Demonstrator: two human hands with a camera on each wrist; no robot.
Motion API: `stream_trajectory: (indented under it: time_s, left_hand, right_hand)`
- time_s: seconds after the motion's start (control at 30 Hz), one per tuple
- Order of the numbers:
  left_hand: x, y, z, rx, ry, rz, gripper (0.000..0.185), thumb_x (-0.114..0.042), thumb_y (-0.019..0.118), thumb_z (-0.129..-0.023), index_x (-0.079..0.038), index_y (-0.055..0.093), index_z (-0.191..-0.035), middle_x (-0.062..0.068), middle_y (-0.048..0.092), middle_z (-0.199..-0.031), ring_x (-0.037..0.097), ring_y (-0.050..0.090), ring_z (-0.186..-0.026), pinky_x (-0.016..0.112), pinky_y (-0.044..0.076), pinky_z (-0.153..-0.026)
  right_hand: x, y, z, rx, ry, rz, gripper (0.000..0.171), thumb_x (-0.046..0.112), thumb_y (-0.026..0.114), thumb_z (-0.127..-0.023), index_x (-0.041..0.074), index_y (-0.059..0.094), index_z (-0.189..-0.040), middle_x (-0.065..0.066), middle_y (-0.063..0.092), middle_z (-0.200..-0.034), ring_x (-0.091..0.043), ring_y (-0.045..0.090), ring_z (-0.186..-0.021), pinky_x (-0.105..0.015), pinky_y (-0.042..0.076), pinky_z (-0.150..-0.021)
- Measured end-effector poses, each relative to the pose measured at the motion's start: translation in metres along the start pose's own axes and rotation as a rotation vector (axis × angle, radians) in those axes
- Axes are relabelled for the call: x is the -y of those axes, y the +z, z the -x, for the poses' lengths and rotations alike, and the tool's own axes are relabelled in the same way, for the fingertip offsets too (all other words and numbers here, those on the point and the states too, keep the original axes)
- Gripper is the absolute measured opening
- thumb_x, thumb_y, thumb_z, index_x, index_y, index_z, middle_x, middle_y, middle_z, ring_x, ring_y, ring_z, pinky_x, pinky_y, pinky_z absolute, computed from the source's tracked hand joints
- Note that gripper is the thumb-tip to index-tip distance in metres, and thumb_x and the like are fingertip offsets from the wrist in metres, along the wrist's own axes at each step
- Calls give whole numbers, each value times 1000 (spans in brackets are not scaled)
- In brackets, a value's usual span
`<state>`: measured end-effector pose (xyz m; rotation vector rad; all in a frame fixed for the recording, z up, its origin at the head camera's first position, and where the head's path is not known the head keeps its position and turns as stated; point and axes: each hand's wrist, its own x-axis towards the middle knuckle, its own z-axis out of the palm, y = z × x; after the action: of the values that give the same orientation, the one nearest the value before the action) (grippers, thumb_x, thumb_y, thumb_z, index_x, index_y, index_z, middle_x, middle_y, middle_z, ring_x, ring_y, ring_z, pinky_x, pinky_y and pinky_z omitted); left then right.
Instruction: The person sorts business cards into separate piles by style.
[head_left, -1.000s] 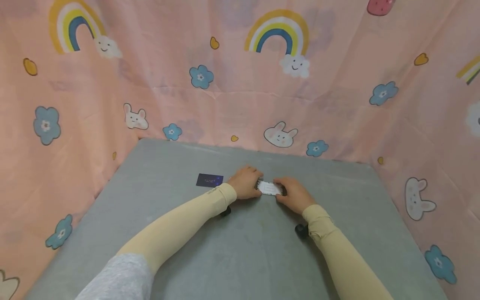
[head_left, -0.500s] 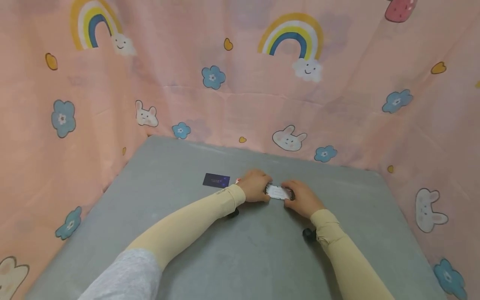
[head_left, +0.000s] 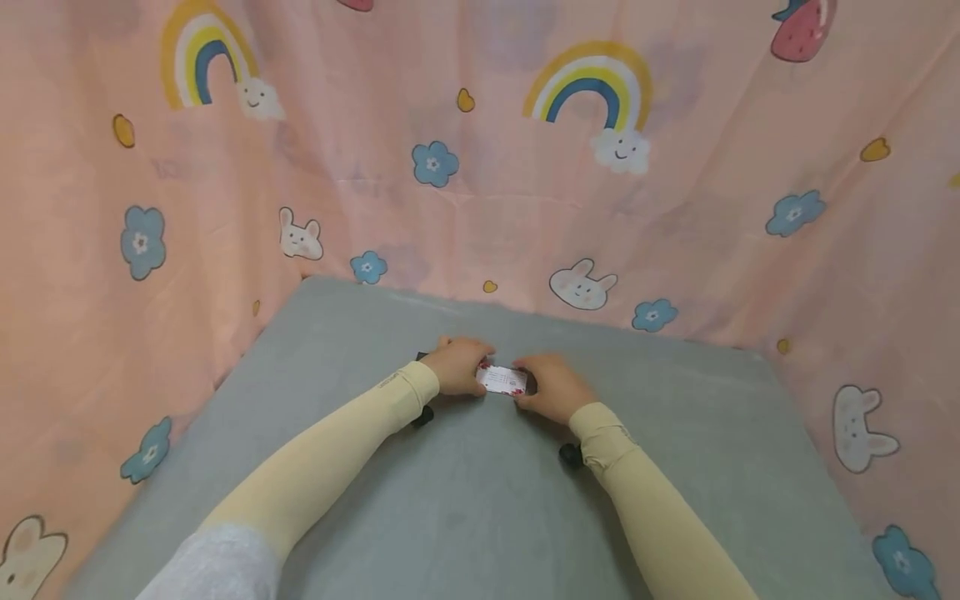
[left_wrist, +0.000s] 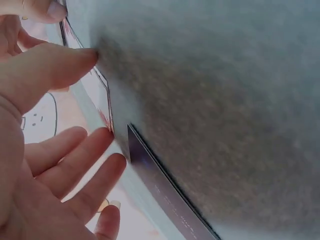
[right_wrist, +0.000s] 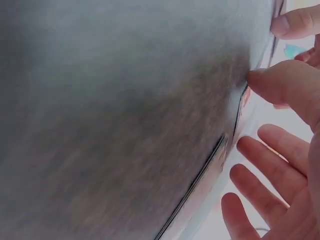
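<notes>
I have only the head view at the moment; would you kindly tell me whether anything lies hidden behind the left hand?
Observer: Yes, a dark card lies flat on the grey table, right beside the white card.
Operator: How does the left hand hold the white card?
Observer: The left hand pinches its edges with thumb and forefinger, other fingers straight.
Operator: And the right hand?
Observer: The right hand does likewise, with its other fingers spread.
</notes>
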<state>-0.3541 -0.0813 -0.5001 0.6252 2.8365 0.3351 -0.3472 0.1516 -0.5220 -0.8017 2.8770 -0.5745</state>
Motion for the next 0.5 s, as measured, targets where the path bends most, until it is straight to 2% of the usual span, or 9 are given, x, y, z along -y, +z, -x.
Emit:
stream_trajectory:
  time_s: [0.23,0.37,0.5]
  left_hand:
    - [-11,-1,-8,-9,57,-7,69,-33,84,-93,-15,59,-155,2,69,-144,21,63,-134,49,36,-109]
    - [-17,0,-12,5,62,-1,73,-31,87,-91,-16,58,-156,0,72,-138,17,64,-129,48,37,-108]
    - [-20,2,-15,20,82,12,75,-28,87,-91,-16,55,-158,-1,73,-139,18,61,-136,48,38,-110]
  right_hand:
    - [-8,-1,2,1,33,-67,50,18,85,-94,7,69,-141,-13,71,-138,-32,63,-131,-54,49,-116]
    - [-11,-3,8,9,21,-60,49,19,83,-95,7,69,-141,-13,70,-140,-33,63,-132,-55,49,-116]
    - [-11,-3,9,-1,-1,-43,48,20,82,-95,7,69,-140,-14,71,-138,-34,65,-129,-55,51,-114]
